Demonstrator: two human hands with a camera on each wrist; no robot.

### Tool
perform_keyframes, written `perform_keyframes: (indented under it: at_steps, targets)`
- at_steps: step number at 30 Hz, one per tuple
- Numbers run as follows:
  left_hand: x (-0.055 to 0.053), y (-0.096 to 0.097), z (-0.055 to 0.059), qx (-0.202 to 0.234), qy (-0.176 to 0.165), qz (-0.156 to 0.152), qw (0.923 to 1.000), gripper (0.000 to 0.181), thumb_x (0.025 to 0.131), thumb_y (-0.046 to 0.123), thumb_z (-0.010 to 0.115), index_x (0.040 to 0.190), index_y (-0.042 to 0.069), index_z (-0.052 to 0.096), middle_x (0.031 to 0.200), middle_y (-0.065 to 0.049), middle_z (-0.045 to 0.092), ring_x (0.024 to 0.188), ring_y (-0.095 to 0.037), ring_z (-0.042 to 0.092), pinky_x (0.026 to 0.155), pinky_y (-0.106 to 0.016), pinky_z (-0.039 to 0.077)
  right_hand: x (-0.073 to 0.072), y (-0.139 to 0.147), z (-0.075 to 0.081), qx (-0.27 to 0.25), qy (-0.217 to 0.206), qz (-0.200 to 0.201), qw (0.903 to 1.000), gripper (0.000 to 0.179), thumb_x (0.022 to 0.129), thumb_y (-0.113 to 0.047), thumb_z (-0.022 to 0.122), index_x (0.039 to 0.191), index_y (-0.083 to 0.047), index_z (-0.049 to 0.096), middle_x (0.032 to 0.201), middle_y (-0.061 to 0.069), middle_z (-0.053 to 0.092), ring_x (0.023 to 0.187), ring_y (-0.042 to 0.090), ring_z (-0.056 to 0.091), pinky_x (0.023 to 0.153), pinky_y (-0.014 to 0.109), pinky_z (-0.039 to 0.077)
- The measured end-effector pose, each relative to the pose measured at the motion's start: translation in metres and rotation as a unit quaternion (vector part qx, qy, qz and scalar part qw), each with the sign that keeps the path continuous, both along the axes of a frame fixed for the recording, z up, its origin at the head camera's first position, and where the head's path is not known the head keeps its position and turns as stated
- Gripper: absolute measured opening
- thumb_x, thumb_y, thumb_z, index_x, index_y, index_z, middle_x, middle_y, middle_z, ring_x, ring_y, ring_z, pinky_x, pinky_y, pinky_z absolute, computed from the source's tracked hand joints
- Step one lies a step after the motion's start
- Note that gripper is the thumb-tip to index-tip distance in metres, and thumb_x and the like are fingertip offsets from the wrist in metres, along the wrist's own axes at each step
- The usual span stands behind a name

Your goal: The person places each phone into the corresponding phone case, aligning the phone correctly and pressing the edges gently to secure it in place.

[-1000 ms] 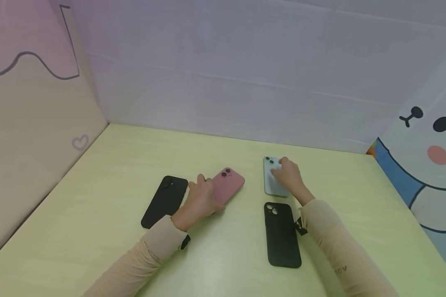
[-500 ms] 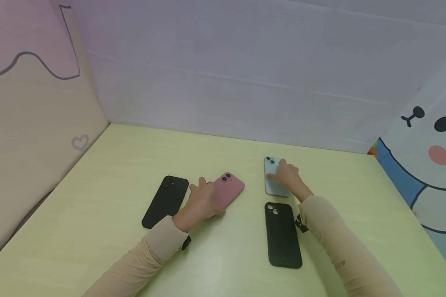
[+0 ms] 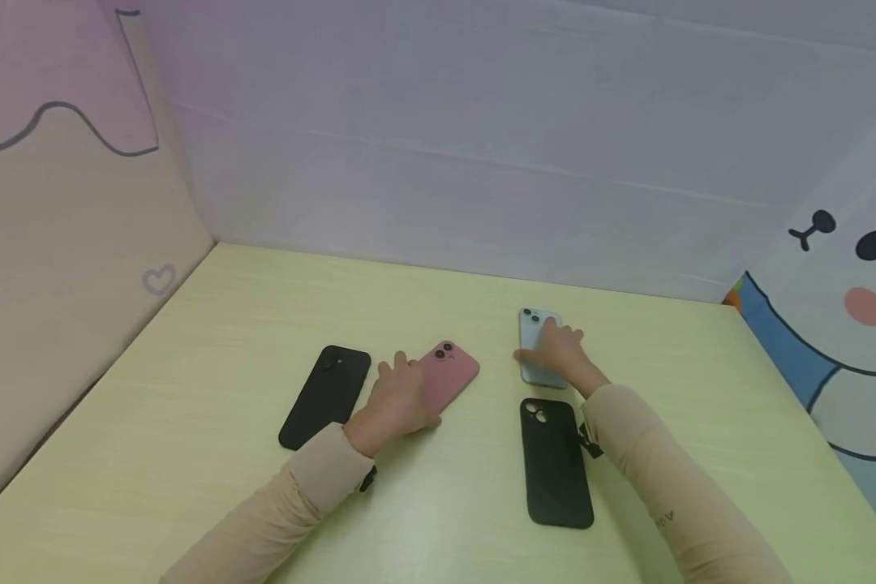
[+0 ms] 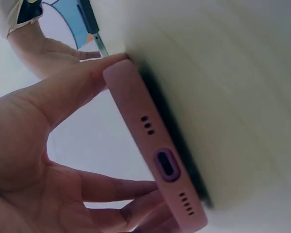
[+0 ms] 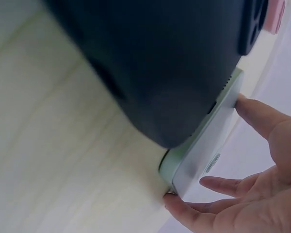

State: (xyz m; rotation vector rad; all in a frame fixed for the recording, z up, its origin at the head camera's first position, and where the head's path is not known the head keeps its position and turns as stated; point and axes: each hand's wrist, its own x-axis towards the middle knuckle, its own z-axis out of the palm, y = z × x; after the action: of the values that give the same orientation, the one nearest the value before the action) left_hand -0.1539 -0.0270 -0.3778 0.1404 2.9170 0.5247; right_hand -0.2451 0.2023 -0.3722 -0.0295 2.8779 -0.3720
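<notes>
My left hand (image 3: 397, 401) holds a pink phone (image 3: 451, 373), thumb at one long edge and fingers at the other. In the left wrist view the pink phone's (image 4: 131, 107) bottom end shows its charging port and speaker holes, with a dark shadow along its underside. Farther right, my right hand (image 3: 560, 349) spans a pale blue-green phone (image 3: 531, 328) lying camera side up. In the right wrist view, thumb and fingertips pinch the pale phone's (image 5: 199, 150) opposite long edges. Just below that phone lies a black phone case (image 3: 555, 470) with open camera holes.
To the left of my left hand lies a black phone-shaped item (image 3: 324, 397), partly behind the forearm. The pale yellow table (image 3: 190, 405) meets a whitish back wall (image 3: 445, 162) and printed side walls. The black case (image 5: 165, 58) looms large in the right wrist view.
My right thumb has moved out to the pale phone's left edge and the hand sits slightly lower over it. The pink phone has shifted slightly toward me with my left hand.
</notes>
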Motion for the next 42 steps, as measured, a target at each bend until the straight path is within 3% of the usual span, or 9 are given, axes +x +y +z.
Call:
perform_keyframes:
  at_steps: [8,15,24,27,32,35,37,39,42]
  targets:
    - [0.009,0.003,0.004,-0.041,0.012,-0.033,0.9986,0.073,0.07,0.034,0.078,0.117,-0.013,0.047,0.108,-0.019,0.044,0.092,-0.031,0.044,0.069,-0.038,0.047,0.0,-0.001,0.005,-0.009,0.004,0.002,0.9999,0.079,0.082,-0.033,0.065,0.128,0.018,0.025,0.114,0.037,0.048,0.104,0.047,0.045,0.092,0.054,0.028]
    - [0.014,0.008,0.006,-0.046,0.011,-0.019,0.9987,0.076,0.07,0.034,0.078,0.119,-0.015,0.045,0.107,-0.019,0.045,0.093,-0.03,0.045,0.072,-0.038,0.047,-0.001,0.0,0.005,-0.016,0.012,-0.009,0.9998,0.079,0.077,-0.03,0.071,0.127,0.014,0.029,0.113,0.033,0.049,0.103,0.045,0.047,0.092,0.054,0.028]
    - [0.016,0.011,0.007,-0.084,0.071,-0.027,0.9936,0.065,0.073,0.036,0.075,0.112,-0.012,0.053,0.097,-0.018,0.049,0.085,-0.029,0.048,0.068,-0.037,0.048,-0.006,0.005,0.006,-0.031,0.003,-0.013,0.9994,0.081,0.072,-0.03,0.075,0.125,0.013,0.032,0.115,0.031,0.047,0.104,0.045,0.044,0.089,0.053,0.027]
    - [0.014,0.015,0.009,-0.078,0.082,-0.022,0.9934,0.057,0.077,0.037,0.072,0.11,-0.006,0.056,0.095,-0.015,0.05,0.085,-0.028,0.048,0.065,-0.036,0.047,-0.008,0.008,0.005,-0.034,-0.008,-0.016,0.9993,0.084,0.072,-0.031,0.075,0.127,0.013,0.029,0.117,0.032,0.045,0.107,0.046,0.039,0.091,0.054,0.025]
    - [0.012,0.025,0.013,-0.029,0.046,0.013,0.9984,0.045,0.081,0.038,0.067,0.111,0.005,0.059,0.104,-0.008,0.055,0.089,-0.026,0.051,0.059,-0.038,0.045,-0.011,0.013,0.004,-0.024,-0.021,-0.019,0.9993,0.092,0.071,-0.036,0.075,0.129,0.015,0.025,0.118,0.033,0.043,0.109,0.047,0.036,0.091,0.055,0.026]
    - [0.013,0.029,0.015,-0.027,0.065,-0.025,0.9972,0.041,0.082,0.037,0.066,0.109,0.006,0.061,0.111,-0.008,0.058,0.098,-0.027,0.055,0.074,-0.04,0.048,-0.012,0.014,0.003,-0.015,-0.029,-0.02,0.9993,0.094,0.07,-0.039,0.075,0.128,0.016,0.025,0.116,0.033,0.042,0.107,0.046,0.037,0.09,0.053,0.027]
    - [0.013,0.032,0.016,-0.036,0.081,-0.064,0.994,0.036,0.083,0.036,0.065,0.102,0.005,0.062,0.104,-0.009,0.061,0.096,-0.023,0.057,0.08,-0.034,0.047,-0.012,0.015,0.003,-0.014,-0.035,-0.023,0.999,0.095,0.07,-0.04,0.074,0.128,0.017,0.025,0.116,0.034,0.042,0.107,0.045,0.037,0.088,0.052,0.029]
    - [0.013,0.035,0.018,-0.048,0.09,-0.101,0.9896,0.032,0.083,0.036,0.065,0.095,0.007,0.061,0.088,-0.005,0.062,0.086,-0.017,0.058,0.076,-0.027,0.046,-0.011,0.016,0.002,-0.02,-0.034,-0.022,0.999,0.096,0.07,-0.04,0.074,0.128,0.018,0.024,0.115,0.034,0.041,0.105,0.045,0.038,0.087,0.051,0.033]
    - [0.014,0.04,0.02,-0.074,0.094,-0.14,0.9829,0.031,0.083,0.04,0.064,0.087,0.01,0.057,0.062,0.002,0.051,0.062,-0.01,0.05,0.059,-0.021,0.04,-0.011,0.019,0.003,-0.029,-0.033,-0.016,0.9989,0.101,0.07,-0.042,0.074,0.13,0.02,0.02,0.117,0.036,0.039,0.106,0.046,0.039,0.086,0.05,0.039]
